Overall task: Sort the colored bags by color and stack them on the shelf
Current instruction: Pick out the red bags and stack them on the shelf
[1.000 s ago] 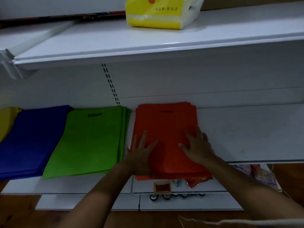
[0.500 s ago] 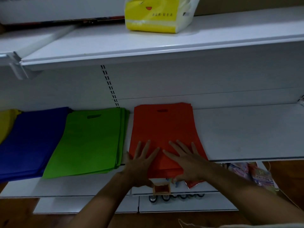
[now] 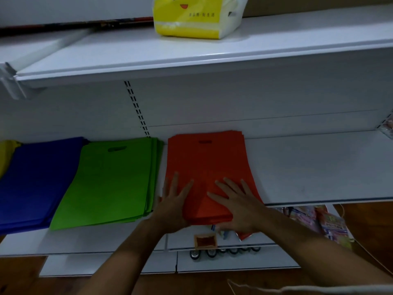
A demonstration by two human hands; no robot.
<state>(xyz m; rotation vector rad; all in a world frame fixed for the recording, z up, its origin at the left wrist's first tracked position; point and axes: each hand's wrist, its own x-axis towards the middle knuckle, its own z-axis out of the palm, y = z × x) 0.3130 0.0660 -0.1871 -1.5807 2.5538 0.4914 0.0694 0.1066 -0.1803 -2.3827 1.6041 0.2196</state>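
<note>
Orange non-woven bags (image 3: 207,167) lie in one flat stack on the lower shelf (image 3: 319,167), die-cut handle at the far end, near edge hanging a little over the shelf lip. Both hands press on the stack's near end: the left hand (image 3: 173,206) with fingers (image 3: 174,182) spread flat over its left corner, the right hand (image 3: 238,206) with fingers (image 3: 228,184) spread over the middle and right. Neither pinches anything. This looks like the squaring-up step for the orange pile; the next move probably calls for nudging the stack away from the fingertips until its near edge sits fully on the shelf, then letting go.

Just left of the left fingers is one green stack (image 3: 110,182), beyond it one blue stack (image 3: 36,182), then a sliver of yellow bags (image 3: 6,154): four colour piles. Individual bags cannot be counted. Above sits one yellow tissue pack (image 3: 191,18) on the upper shelf (image 3: 276,43).
</note>
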